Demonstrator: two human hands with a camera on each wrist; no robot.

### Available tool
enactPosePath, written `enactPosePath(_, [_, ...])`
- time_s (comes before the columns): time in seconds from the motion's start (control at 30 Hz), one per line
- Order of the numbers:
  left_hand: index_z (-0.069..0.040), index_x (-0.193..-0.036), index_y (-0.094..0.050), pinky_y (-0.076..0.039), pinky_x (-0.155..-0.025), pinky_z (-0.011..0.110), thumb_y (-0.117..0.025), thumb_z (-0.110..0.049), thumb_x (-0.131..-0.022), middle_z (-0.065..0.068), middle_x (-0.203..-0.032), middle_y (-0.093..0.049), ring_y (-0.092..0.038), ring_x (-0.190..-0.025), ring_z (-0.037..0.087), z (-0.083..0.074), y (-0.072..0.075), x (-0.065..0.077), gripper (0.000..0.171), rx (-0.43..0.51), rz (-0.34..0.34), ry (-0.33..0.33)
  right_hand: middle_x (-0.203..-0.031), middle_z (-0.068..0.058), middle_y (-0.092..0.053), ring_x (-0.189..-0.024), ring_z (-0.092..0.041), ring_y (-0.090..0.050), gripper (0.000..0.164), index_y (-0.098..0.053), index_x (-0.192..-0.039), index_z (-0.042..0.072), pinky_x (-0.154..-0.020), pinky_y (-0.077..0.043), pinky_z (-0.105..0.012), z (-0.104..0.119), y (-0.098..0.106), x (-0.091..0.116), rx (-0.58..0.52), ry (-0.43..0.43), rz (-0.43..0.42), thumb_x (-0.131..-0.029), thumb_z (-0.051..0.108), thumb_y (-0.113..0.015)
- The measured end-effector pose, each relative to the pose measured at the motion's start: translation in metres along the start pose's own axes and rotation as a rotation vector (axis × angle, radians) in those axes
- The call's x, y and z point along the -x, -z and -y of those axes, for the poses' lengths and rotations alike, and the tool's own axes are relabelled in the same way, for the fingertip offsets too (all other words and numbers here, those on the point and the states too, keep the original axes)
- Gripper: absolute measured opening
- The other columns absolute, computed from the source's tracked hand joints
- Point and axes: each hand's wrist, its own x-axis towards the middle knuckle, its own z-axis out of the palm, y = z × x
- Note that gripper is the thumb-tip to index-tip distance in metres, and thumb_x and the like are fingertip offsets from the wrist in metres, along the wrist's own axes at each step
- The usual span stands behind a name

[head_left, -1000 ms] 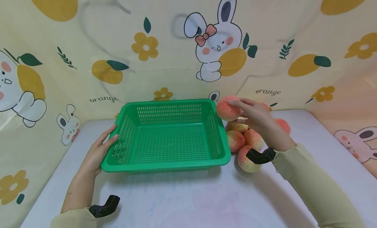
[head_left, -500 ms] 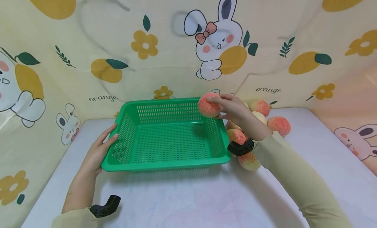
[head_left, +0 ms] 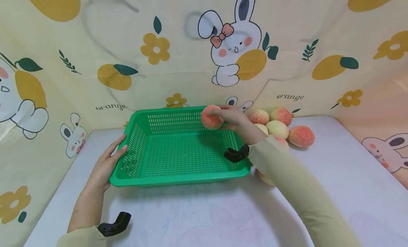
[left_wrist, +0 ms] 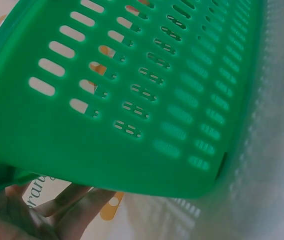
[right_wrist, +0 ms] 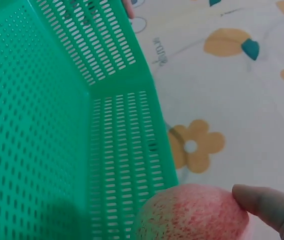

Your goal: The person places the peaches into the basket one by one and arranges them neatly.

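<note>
My right hand grips a pinkish-red peach over the back right part of a green plastic basket. In the right wrist view the peach is close by the basket's rim, with one fingertip pressed on its side. The basket's perforated floor is bare, with a shadow under the peach. At its left end, my left hand holds the rim. The left wrist view shows the hand's fingers by that rim, seen past the basket's slotted wall.
To the basket's right lies a group of several peaches, partly hidden by my right forearm. A white table runs beneath everything. Behind it hangs a cream cloth printed with rabbits and oranges.
My right hand has carried the peach leftward, from above the peach group across the right rim to over the basket. The left hand and the basket have stayed in place.
</note>
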Motion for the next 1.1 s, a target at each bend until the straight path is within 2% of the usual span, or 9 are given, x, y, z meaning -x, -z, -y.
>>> enactPosePath(0.23, [-0.040,-0.151,-0.022,-0.053,-0.069,0.019,-0.047,-0.050,-0.097,0.012,-0.160,-0.011,-0.055,-0.083,-0.002,0.000,0.000,0.000,0.060,-0.012,0.003,-0.007,-0.153,-0.016,-0.027,-0.138,-0.036,-0.030,0.061,-0.036,-0.144,-0.001,-0.103,-0.037,-0.060,-0.005,-0.014,-0.016,0.005,-0.102,-0.010,-0.090,0.012,-0.063])
enactPosePath(0.4, [-0.041,-0.151,-0.023,-0.054,-0.069,0.019,-0.048,-0.049,-0.097,0.011,-0.160,-0.010,-0.057,-0.081,-0.001,0.000,0.000,0.001,0.060,0.027,0.006,0.015,-0.151,-0.016,-0.031,-0.135,-0.035,-0.035,0.064,-0.033,-0.143,-0.004,-0.099,-0.042,-0.058,-0.015,-0.017,-0.032,0.048,-0.212,-0.026,-0.089,0.010,-0.065])
enactPosePath(0.5, [-0.041,-0.151,-0.022,-0.054,-0.069,0.020,-0.049,-0.049,-0.097,0.012,-0.160,-0.011,-0.058,-0.080,-0.001,0.000,0.000,0.002,0.061,0.039,0.014,0.014,-0.151,-0.019,-0.029,-0.136,-0.038,-0.034,0.072,-0.028,-0.144,-0.005,-0.094,-0.045,-0.059,-0.020,-0.018,-0.041,0.059,-0.240,-0.038,-0.087,0.009,-0.069])
enactPosePath(0.53, [-0.040,-0.151,-0.022,-0.054,-0.069,0.020,-0.049,-0.050,-0.096,0.012,-0.159,-0.012,-0.058,-0.080,-0.001,0.000,0.000,0.003,0.061,0.044,0.017,0.012,-0.151,-0.021,-0.029,-0.135,-0.042,-0.033,0.077,-0.028,-0.144,-0.006,-0.089,-0.046,-0.062,-0.025,-0.016,-0.050,0.057,-0.235,-0.033,-0.084,0.009,-0.073])
enactPosePath(0.63, [-0.040,-0.151,-0.022,-0.054,-0.069,0.020,-0.049,-0.050,-0.096,0.013,-0.158,-0.013,-0.058,-0.081,-0.001,-0.001,0.001,0.004,0.062,0.052,0.020,0.008,-0.154,-0.023,-0.022,-0.138,-0.045,-0.026,0.083,-0.021,-0.147,-0.006,-0.090,-0.044,-0.064,-0.027,-0.016,-0.056,0.048,-0.268,-0.018,-0.083,0.006,-0.073])
enactPosePath(0.83, [-0.041,-0.150,-0.025,-0.054,-0.070,0.019,-0.051,-0.051,-0.095,0.013,-0.160,-0.012,-0.057,-0.082,-0.001,-0.001,0.000,0.005,0.062,0.061,0.008,0.006,-0.158,-0.021,-0.014,-0.142,-0.043,-0.019,0.072,-0.017,-0.149,-0.007,-0.101,-0.039,-0.058,-0.018,-0.019,-0.040,0.072,-0.351,0.006,-0.092,0.001,-0.059])
enactPosePath(0.97, [-0.040,-0.150,-0.025,-0.053,-0.071,0.018,-0.050,-0.051,-0.096,0.011,-0.161,-0.010,-0.055,-0.086,-0.002,-0.001,-0.001,0.004,0.061,0.028,-0.006,-0.008,-0.158,-0.020,-0.016,-0.141,-0.043,-0.020,0.068,-0.023,-0.147,-0.007,-0.100,-0.040,-0.058,-0.016,-0.016,-0.034,0.088,-0.327,0.001,-0.091,0.001,-0.060])
enactPosePath(1.1, [-0.040,-0.150,-0.025,-0.053,-0.071,0.018,-0.050,-0.051,-0.095,0.011,-0.161,-0.010,-0.054,-0.086,-0.002,-0.001,-0.002,0.004,0.061,0.020,-0.008,-0.010,-0.157,-0.015,-0.023,-0.141,-0.040,-0.023,0.059,-0.035,-0.144,-0.003,-0.099,-0.038,-0.062,-0.012,-0.011,-0.026,0.114,-0.258,0.038,-0.091,0.005,-0.061])
